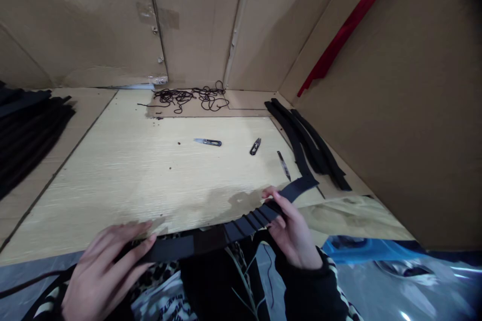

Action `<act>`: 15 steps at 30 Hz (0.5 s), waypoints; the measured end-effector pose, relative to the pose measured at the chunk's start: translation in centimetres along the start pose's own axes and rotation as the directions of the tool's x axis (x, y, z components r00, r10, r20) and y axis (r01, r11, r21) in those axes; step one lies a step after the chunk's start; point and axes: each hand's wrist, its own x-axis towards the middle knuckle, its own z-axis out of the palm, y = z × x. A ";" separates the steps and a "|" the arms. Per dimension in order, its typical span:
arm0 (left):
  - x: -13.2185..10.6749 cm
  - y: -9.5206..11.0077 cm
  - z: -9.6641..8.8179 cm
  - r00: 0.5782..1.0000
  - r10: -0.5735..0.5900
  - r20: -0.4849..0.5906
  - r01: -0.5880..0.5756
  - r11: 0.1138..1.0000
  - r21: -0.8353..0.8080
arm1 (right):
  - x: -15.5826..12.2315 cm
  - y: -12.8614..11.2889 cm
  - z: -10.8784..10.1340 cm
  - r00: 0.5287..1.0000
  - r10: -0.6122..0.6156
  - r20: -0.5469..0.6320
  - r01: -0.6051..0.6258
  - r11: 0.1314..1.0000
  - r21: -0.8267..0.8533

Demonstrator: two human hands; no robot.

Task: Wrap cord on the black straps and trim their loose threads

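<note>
A long dark flat strip [173,249] stretches between my hands along the table's near edge. Toward its right part, several thin dark cord bands [248,222] cross it, and a wider dark brown patch [209,241] lies near its middle. My left hand [107,268] grips the strip's left portion, thumb and fingers closed on it. With thumb and fingers, my right hand [295,230] pinches the strip just right of the bands. The strip's free right end [301,186] extends past that hand onto the table.
Two thread snips [208,142] [255,146] and a slim pointed tool [283,165] lie on the pale tabletop [124,170]. Tangled dark cord [178,98] sits at the back. Dark strips lie at right [291,133] and left [33,135]. Cardboard walls [203,20] enclose the table; a red strip [350,27] hangs right.
</note>
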 end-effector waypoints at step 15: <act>-1.0 -0.2 -0.3 1.000 -0.022 0.007 0.022 0.999 -0.028 | 0.1 -0.2 -1.0 0.980 -0.169 -0.108 0.160 0.983 -0.088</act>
